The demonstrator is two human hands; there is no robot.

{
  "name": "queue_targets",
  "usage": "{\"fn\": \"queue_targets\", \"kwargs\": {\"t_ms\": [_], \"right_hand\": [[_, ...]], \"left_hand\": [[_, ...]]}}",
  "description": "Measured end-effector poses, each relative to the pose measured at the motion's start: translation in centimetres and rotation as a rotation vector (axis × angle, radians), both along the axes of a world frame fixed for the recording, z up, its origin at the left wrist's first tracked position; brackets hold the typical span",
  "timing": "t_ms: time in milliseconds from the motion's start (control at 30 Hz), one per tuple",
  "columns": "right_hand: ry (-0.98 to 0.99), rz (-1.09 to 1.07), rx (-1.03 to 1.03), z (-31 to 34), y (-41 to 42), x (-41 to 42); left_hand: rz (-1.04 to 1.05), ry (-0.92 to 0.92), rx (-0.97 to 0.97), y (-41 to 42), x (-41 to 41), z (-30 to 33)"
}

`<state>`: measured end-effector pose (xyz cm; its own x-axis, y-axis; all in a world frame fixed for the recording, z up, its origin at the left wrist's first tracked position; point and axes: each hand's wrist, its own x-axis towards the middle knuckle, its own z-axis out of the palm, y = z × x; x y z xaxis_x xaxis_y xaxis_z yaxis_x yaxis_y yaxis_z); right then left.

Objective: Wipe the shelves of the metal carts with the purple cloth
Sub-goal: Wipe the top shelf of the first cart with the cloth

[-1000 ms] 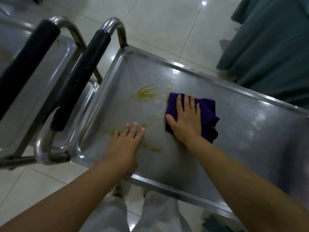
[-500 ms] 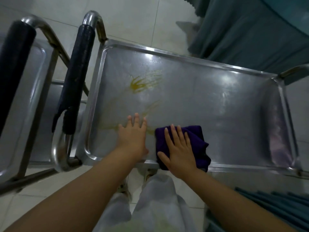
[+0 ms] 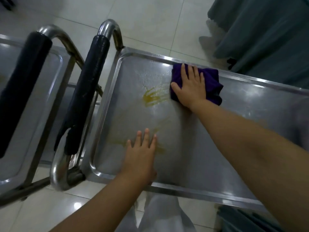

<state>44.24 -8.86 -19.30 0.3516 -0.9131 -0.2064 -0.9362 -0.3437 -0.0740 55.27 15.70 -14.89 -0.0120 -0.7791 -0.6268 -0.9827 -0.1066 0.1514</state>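
r hand [image 3: 190, 86] flat, fingers straight, pressing purple cloth [image 3: 211, 82] onto top shelf [image 3: 217, 139] at its far rim — no curled grip. l hand [image 3: 142, 153] flat on shelf nr front edge, bracing cart. yellow smear [image 3: 153, 97] just left of cloth, fainter streaks by l hand. suggest: firm overlapping passes thru smear, refold cloth to clean face. no labels/writing legible.

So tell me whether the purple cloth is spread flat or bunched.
Bunched: the purple cloth lies in thick folds under the flat right hand.
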Motion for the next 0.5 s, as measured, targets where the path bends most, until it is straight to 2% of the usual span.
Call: {"fn": "queue_targets", "kwargs": {"t_ms": [100,200,500], "right_hand": [[0.01,0.003,0.0,0.1,-2.0,0.9],[0.006,0.034,0.031,0.5,-0.5,0.2],[-0.046,0.124,0.126,0.8,16.7,-3.8]], "left_hand": [[0.031,0.026,-0.023,0.2,0.1,-0.2],[0.032,0.029,-0.03,0.3,-0.1,-0.3],[0.042,-0.025,-0.012,0.3,-0.7,1.0]]}}
